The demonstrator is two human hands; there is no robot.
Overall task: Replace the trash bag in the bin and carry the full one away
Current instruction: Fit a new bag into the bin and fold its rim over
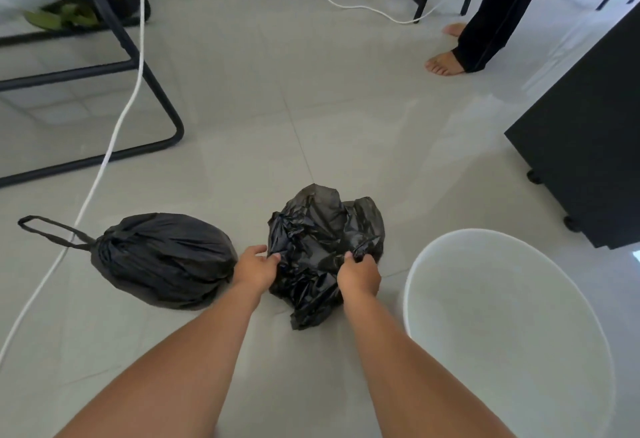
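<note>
A crumpled, empty black trash bag (pixel 322 236) hangs low over the grey floor in front of me. My left hand (pixel 254 266) pinches its left edge and my right hand (pixel 358 274) grips its right edge. To the left lies the full black bag (pixel 162 259), tied shut, with its drawstring loop stretched out to the left. The white bin (pixel 502 326) stands at the lower right, unlined, with nothing visible inside.
A white cable (pixel 114 139) runs across the floor past the full bag. A black metal chair frame (pixel 152 91) stands at left. A black cabinet on castors (pixel 585 146) is at right. Another person's bare feet (pixel 445 63) stand at the far right.
</note>
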